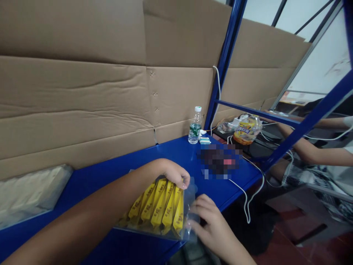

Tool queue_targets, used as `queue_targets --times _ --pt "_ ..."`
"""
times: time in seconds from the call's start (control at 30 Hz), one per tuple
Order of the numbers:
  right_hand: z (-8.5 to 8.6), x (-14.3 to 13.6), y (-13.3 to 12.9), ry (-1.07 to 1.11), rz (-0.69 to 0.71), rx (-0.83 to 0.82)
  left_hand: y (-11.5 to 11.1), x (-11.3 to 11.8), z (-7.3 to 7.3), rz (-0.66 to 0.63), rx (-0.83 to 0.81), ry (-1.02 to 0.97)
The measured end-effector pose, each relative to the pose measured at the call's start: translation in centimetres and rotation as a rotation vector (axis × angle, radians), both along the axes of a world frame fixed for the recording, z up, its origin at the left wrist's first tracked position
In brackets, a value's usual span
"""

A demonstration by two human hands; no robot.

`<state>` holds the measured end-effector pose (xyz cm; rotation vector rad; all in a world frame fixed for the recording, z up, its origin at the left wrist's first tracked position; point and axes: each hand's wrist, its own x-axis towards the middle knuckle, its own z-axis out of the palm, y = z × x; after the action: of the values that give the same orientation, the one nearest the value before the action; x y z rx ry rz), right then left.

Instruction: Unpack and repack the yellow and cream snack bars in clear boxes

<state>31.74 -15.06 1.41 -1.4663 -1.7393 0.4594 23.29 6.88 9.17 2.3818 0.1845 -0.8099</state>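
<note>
At lower centre of the frame, a clear plastic bag (190, 206) of yellow sachets (162, 208) rests on the blue worktop (176, 154). The sachets stand side by side, long axes running from lower left up to upper right. Our left hand (173, 173) has its grip clamped on the bag's top edge; our right hand (209, 217) pinches the open flap. We judge steady, even tension keeps the sachets aligned. A water bottle (195, 126) stands beyond, upper centre.

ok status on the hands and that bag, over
Left hand gripping top of clear bag. Right hand pinching its open end. Yellow packs inside. Bottle well clear.
</note>
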Motion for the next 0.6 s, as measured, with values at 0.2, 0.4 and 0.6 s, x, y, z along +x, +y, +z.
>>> queue_targets --times 0.2,0.4,0.6 --pt "-0.9 0.7 2.2 0.065 -0.333 -0.060 -3.9 -3.2 2.0 0.263 0.271 -0.292" --pt "-0.5 1.2 3.3 0.311 -0.166 -0.132 -11.2 -13.3 -0.5 0.528 0.671 -0.708" --pt "-1.5 0.4 3.0 0.393 -0.179 -0.024 -15.7 -16.3 -9.3 0.567 1.109 -0.928"
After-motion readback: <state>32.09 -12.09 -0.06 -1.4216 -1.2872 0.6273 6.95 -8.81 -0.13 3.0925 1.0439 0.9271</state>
